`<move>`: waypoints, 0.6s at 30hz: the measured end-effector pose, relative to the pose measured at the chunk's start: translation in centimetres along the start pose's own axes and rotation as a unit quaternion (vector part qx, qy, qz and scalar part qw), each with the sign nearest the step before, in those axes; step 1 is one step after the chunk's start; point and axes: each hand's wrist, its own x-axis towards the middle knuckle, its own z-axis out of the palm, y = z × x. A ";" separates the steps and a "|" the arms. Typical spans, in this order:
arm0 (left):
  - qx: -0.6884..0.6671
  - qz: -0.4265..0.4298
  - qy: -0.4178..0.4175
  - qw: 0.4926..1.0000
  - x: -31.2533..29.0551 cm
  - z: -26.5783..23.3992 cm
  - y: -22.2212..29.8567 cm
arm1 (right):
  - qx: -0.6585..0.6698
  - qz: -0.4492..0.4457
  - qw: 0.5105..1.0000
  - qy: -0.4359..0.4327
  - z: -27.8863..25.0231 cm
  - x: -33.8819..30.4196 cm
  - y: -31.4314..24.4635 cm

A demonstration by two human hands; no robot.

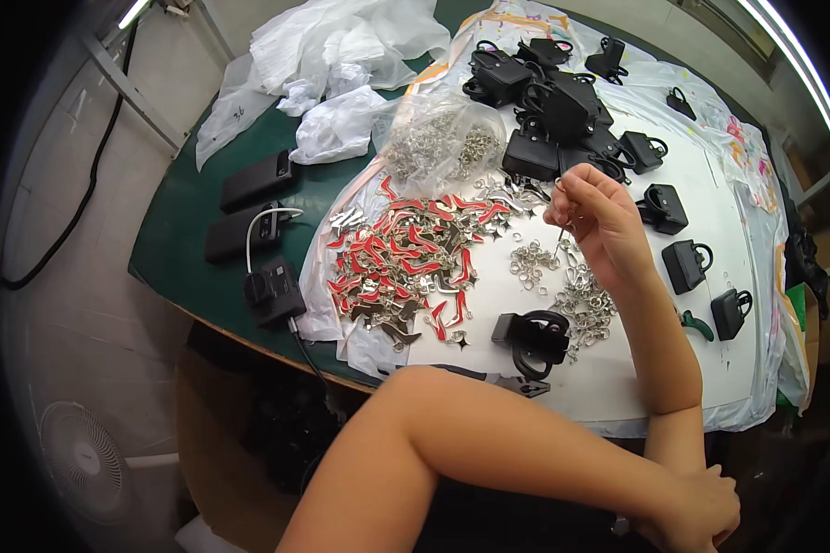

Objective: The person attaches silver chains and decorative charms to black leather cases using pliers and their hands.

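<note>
My right hand is raised over the white work surface, thumb and forefinger pinched together on a small silver metal piece. A thin end of it shows below the fingers; the rest is hidden. Below that hand lie loose silver rings and a pile of silver clasps. My left forearm crosses low in front. My left hand curls against my right arm below its elbow bend, its fingertips partly hidden. Nearby, a black mini handbag lies tipped beside the clasps.
Red high-heel-shaped charms are heaped left of centre, below a clear bag of metal hardware. Black mini handbags pile up at the back, with several along the right. Pliers lie near the front edge; power banks sit left.
</note>
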 end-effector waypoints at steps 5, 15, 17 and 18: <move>-0.013 -0.008 -0.156 0.988 5.7 4.0 -1.8 | -0.003 0.061 0.998 0.026 0.7 -0.1 0.7; 0.017 0.018 -0.072 0.997 4.0 1.9 -1.3 | -0.058 0.067 0.996 -0.034 2.0 -0.8 -0.4; 0.017 0.012 -0.062 0.998 3.9 2.7 -1.4 | -0.090 0.085 0.989 -0.076 1.7 -0.8 -0.2; 0.026 -0.008 -0.066 0.997 3.7 2.8 -1.4 | -0.087 0.085 0.990 -0.075 1.7 -0.7 -0.3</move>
